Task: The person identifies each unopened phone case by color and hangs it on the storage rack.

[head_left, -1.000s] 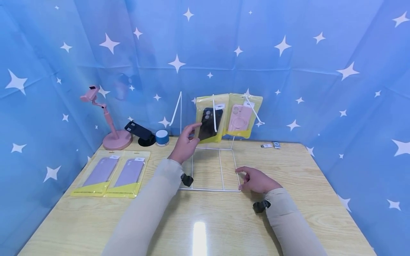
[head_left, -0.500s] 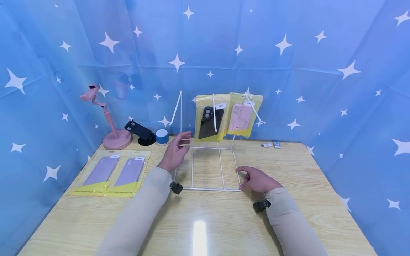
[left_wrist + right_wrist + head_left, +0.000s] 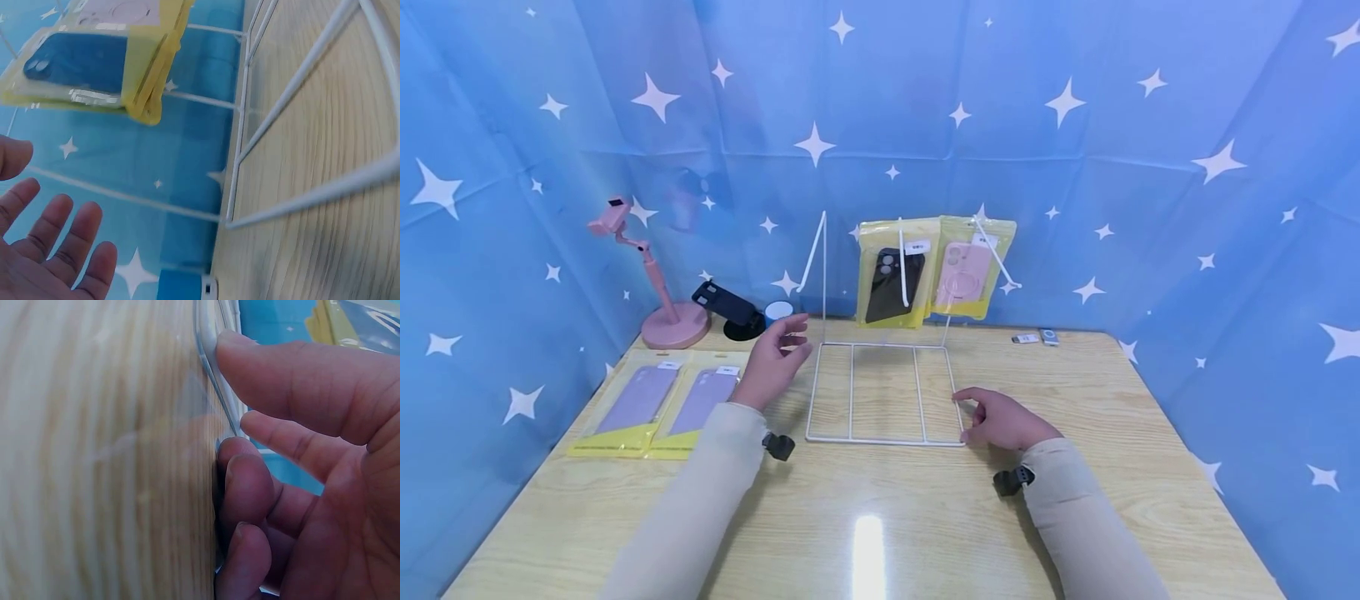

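Observation:
A white wire display rack (image 3: 887, 442) stands on the table with hooks along its raised back. Yellow-edged clear bags hang from it: one with a black phone case (image 3: 886, 292) on the middle hook, one with a pink phone case (image 3: 961, 271) on the right. The left hook (image 3: 811, 254) carries nothing. My left hand (image 3: 769, 360), fingers loosely bent and holding nothing, is left of the rack over the table. Thumb and index finger of my right hand (image 3: 1006, 419) touch the rack's right base wire, set apart along it; its other fingers curl against the tabletop (image 3: 125, 456).
Two bagged purple phone cases (image 3: 638, 398) lie at the left. Behind them stand a pink stand (image 3: 673, 325), a black phone holder (image 3: 726, 305) and a blue-and-white cylinder (image 3: 778, 311). Two small gadgets (image 3: 1048, 337) lie at the back right, before a starry blue curtain (image 3: 1135, 167).
My left hand has let go of the bag with the black phone case and drawn back left and toward me. That bag stays hanging. My right hand has kept its place at the rack.

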Tool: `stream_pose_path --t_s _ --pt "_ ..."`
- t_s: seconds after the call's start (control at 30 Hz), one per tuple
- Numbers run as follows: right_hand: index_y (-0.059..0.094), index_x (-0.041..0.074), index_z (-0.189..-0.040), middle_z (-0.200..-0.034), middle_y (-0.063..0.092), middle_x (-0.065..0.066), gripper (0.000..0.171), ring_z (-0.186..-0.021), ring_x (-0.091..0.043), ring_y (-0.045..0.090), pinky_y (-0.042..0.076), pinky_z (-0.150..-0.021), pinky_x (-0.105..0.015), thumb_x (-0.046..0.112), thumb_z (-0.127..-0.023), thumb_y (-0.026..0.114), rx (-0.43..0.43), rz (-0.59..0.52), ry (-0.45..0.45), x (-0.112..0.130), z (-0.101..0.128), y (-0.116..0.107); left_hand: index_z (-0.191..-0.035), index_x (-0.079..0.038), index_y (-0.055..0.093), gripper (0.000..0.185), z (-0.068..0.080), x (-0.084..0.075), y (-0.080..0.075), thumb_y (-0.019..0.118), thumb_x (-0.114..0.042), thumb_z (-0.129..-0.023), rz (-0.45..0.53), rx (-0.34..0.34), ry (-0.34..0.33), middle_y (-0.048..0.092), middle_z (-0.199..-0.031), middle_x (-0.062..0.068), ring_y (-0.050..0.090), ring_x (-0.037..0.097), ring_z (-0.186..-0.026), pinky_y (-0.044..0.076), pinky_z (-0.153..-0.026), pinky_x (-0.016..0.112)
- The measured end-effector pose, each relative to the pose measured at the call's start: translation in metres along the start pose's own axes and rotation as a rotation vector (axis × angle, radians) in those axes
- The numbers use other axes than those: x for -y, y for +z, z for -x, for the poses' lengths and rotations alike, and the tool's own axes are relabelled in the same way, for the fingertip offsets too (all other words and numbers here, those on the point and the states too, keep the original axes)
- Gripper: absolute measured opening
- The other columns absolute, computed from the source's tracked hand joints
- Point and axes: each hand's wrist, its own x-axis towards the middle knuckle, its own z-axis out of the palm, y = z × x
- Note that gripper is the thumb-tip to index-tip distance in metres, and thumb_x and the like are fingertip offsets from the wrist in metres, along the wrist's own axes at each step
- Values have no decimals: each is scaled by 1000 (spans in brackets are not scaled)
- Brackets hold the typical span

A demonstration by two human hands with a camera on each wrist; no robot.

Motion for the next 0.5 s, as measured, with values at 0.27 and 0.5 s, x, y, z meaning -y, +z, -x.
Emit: stream_pose_path --t_s 0.27,0.5 --pt "58 18 -149 -90 61 -7 67 -75 -24 54 44 -63 -36 18 -88 86 -3 4 -4 1 0 -1 -158 -10 46 55 10 6 -39 64 -16 -106 -24 -56 -95 50 -152 19 57 37 -134 52 -94 26" --pt "58 17 -149 -89 60 -7 67 -74 -23 53 44 -63 -35 18 -88 86 -3 -6 -6 1 1 -1 -161 -11 41 60 24 13 -63 64 -20 -107 -51 -98 -163 45 -159 19 52 37 -139 50 -106 39"
